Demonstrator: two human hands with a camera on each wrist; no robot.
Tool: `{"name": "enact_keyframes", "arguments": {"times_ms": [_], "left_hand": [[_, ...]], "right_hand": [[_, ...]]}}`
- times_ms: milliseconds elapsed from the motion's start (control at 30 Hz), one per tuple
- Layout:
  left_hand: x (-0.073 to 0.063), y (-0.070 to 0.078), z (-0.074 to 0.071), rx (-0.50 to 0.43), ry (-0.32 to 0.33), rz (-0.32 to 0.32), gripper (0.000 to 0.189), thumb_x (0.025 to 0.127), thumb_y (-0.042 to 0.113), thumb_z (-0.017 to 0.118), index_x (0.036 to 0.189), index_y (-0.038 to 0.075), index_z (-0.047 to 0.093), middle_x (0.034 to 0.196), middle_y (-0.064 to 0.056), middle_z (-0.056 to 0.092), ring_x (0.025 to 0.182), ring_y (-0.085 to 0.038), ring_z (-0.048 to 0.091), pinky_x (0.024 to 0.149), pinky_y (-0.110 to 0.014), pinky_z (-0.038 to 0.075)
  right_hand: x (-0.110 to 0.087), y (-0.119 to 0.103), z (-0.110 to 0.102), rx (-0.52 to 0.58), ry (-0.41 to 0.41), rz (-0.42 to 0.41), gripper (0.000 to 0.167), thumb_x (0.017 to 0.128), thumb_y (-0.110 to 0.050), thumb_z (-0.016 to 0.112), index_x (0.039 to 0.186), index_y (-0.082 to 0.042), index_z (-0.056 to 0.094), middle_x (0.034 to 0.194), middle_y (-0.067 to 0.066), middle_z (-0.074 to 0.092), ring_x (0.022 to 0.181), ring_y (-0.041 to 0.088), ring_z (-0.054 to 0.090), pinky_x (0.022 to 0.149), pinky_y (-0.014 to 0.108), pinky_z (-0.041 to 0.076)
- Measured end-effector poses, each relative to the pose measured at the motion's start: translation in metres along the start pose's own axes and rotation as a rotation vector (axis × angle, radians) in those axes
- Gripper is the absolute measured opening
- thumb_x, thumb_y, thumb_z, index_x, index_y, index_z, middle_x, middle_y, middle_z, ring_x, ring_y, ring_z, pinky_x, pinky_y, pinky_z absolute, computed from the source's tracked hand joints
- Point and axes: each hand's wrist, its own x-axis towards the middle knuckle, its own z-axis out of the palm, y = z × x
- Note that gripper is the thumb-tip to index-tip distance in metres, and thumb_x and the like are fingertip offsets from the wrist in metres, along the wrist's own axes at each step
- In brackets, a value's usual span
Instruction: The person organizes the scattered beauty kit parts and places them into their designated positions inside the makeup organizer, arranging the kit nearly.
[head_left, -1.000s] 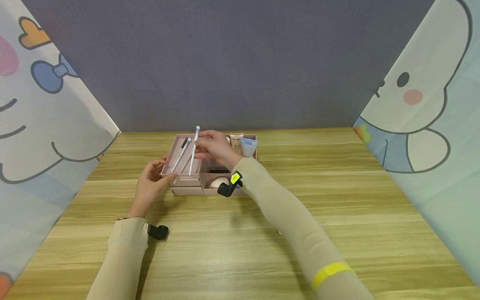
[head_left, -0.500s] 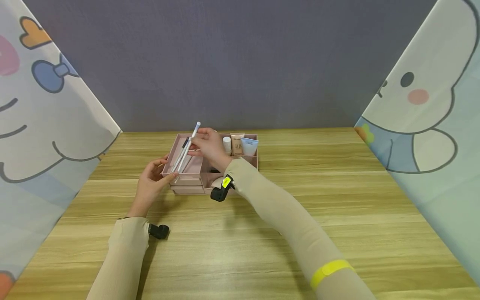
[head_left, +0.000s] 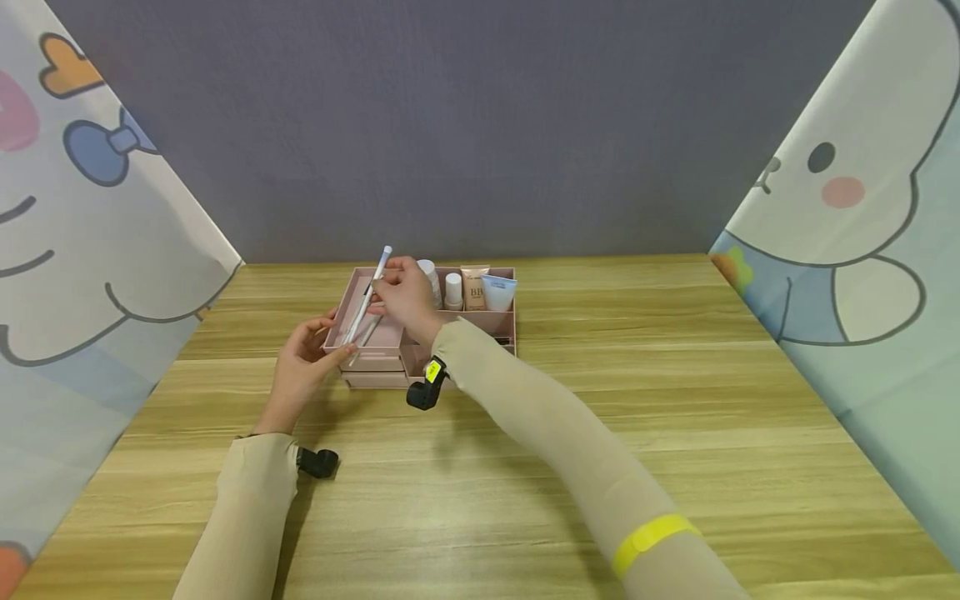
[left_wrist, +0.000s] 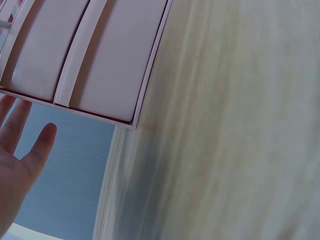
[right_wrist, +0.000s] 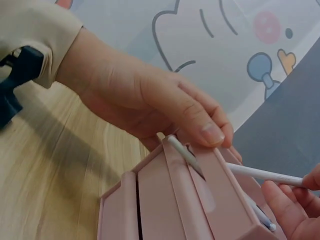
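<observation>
A pink makeup organizer with drawers and open compartments stands on the table. My left hand holds its left front corner, thumb over the front rim and fingers along the side. In the right wrist view, that thumb lies near a pale brush handle poking over the rim. Between thumb and fingers, my right hand pinches a slim white makeup brush, tilted over the top left tray. More brushes lie in that tray, partly hidden by the hand.
A BB cream tube, a pale blue tube and white bottles stand in the back right compartments. My right forearm covers part of the front ones. A grey wall panel rises behind the table.
My right hand has moved left with the brush, which now leans more over the tray. The white bottles have come into view behind it. My left hand stays in place.
</observation>
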Motion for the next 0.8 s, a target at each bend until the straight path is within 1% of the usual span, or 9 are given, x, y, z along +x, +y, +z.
{"name": "enact_keyframes", "arguments": {"times_ms": [100,200,300,400,600,700,800], "left_hand": [[0.0,0.0003,0.0003,-0.003,-0.001,-0.002,0.036,0.087,-0.013,0.068,0.117,-0.004,0.05,0.152,-0.019,0.042,0.133,-0.015,0.048,0.089,-0.018,0.049],[-0.0002,0.0005,0.0007,0.0,-0.001,-0.003,0.036,0.087,-0.013,0.068,0.117,-0.004,0.05,0.152,-0.019,0.042,0.133,-0.015,0.048,0.089,-0.018,0.049],[-0.0002,0.001,0.0013,-0.004,-0.001,-0.002,0.036,0.087,-0.013,0.068,0.117,-0.005,0.05,0.152,-0.02,0.042,0.134,-0.017,0.048,0.089,-0.018,0.049],[-0.0003,0.0014,0.0016,-0.008,0.001,0.002,0.037,0.087,-0.014,0.068,0.118,-0.007,0.049,0.152,-0.021,0.041,0.134,-0.017,0.048,0.09,-0.018,0.049],[-0.0007,0.0022,0.0017,-0.003,0.007,0.0,0.036,0.086,-0.014,0.068,0.117,-0.005,0.05,0.151,-0.021,0.043,0.127,-0.01,0.052,0.089,-0.018,0.049],[-0.0008,0.003,0.0017,0.001,0.012,-0.01,0.035,0.087,-0.013,0.068,0.116,-0.003,0.051,0.151,-0.02,0.043,0.125,-0.007,0.053,0.088,-0.018,0.05],[-0.0009,0.0041,0.0023,0.008,0.017,-0.016,0.036,0.087,-0.014,0.068,0.116,-0.003,0.051,0.152,-0.02,0.042,0.125,-0.007,0.053,0.088,-0.018,0.05]], "right_hand": [[0.0016,0.0011,0.0018,-0.02,0.018,0.009,0.031,0.094,0.011,0.057,0.123,0.006,0.05,0.097,0.019,0.066,0.063,0.02,0.059,0.068,0.039,0.06],[0.003,0.0016,0.0028,-0.041,0.03,0.034,0.031,0.093,0.01,0.059,0.123,0.006,0.051,0.095,0.015,0.065,0.06,0.02,0.059,0.067,0.038,0.06],[0.0034,0.0004,0.0026,-0.073,0.026,0.062,0.032,0.094,0.008,0.059,0.125,0.007,0.051,0.095,0.011,0.063,0.057,0.017,0.059,0.066,0.037,0.06],[0.0028,-0.0017,0.0022,-0.091,0.02,0.085,0.034,0.094,0.007,0.059,0.128,0.008,0.05,0.097,0.011,0.062,0.055,0.015,0.059,0.067,0.038,0.06],[0.0016,-0.0036,0.0008,-0.1,0.004,0.11,0.038,0.096,0.004,0.059,0.133,0.007,0.049,0.101,0.011,0.059,0.06,0.018,0.06,0.071,0.039,0.06],[0.0018,-0.0037,0.0001,-0.093,0.002,0.112,0.038,0.096,0.004,0.059,0.133,0.007,0.049,0.098,0.01,0.058,0.062,0.019,0.06,0.071,0.038,0.06],[0.0024,-0.0034,-0.0002,-0.079,-0.004,0.113,0.038,0.096,0.004,0.059,0.133,0.007,0.049,0.094,0.008,0.057,0.06,0.018,0.06,0.069,0.037,0.06]]}}
